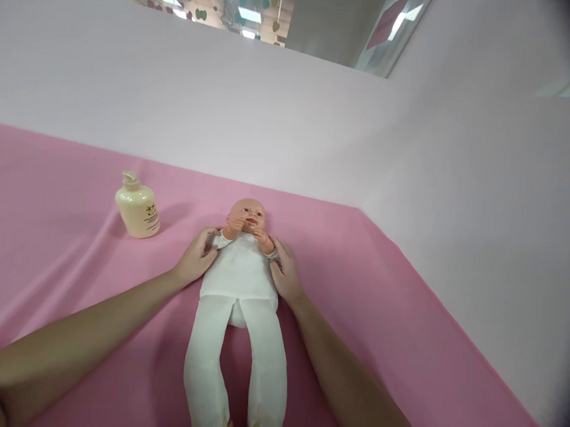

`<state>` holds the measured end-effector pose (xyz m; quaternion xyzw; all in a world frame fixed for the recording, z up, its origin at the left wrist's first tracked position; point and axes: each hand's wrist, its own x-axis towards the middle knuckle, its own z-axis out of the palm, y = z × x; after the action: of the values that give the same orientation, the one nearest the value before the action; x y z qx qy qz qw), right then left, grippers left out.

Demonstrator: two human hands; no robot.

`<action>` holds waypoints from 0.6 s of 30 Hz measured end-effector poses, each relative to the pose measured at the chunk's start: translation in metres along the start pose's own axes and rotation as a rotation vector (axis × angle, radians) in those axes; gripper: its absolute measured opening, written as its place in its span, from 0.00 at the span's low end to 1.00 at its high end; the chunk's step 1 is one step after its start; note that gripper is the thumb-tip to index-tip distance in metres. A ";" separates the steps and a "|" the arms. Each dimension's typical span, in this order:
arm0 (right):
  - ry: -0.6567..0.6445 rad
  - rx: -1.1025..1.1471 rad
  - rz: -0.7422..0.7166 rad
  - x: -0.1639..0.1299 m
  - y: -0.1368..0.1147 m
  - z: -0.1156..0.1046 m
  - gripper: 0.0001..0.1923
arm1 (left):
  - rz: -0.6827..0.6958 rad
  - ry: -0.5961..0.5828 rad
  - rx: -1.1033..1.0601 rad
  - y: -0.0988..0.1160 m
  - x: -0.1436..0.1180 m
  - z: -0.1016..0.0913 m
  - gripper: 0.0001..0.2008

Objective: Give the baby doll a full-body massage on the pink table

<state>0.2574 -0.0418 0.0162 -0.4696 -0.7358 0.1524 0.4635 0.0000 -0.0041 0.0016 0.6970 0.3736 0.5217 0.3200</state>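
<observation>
Cream pump bottle [137, 208] near left hand [196, 258]; both hands' grips, right hand [286, 273] too, cupped against white-clad doll [240, 281].

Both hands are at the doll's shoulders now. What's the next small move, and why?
Probably lift the doll slightly by its upper body. The left hand and right hand already cup its sides under the arms, and it lies flat on the pink sheet, with the pump bottle untouched.

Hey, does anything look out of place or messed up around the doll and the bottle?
Nothing stands out much. The doll lies flat on its back, with the left hand and right hand at its sides. The pump bottle stands upright, no spill showing. Only the pink cloth is creased near the bottle.
</observation>
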 end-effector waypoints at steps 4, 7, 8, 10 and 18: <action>0.007 0.001 -0.015 0.000 0.002 0.000 0.36 | 0.005 -0.008 -0.008 -0.001 0.000 -0.001 0.17; 0.007 -0.002 -0.029 0.000 0.004 0.001 0.36 | -0.001 -0.009 -0.005 0.000 0.000 -0.001 0.17; 0.006 -0.004 -0.029 0.000 0.004 0.001 0.36 | -0.001 -0.010 -0.006 0.000 0.000 -0.001 0.17; 0.004 -0.009 -0.032 -0.001 0.006 0.001 0.37 | -0.004 -0.010 -0.014 0.001 0.000 -0.001 0.17; -0.014 -0.022 -0.023 -0.003 0.007 0.000 0.38 | -0.010 -0.007 -0.014 0.001 0.000 -0.001 0.17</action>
<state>0.2614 -0.0408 0.0103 -0.4650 -0.7459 0.1424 0.4550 -0.0007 -0.0046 0.0021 0.6947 0.3722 0.5204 0.3288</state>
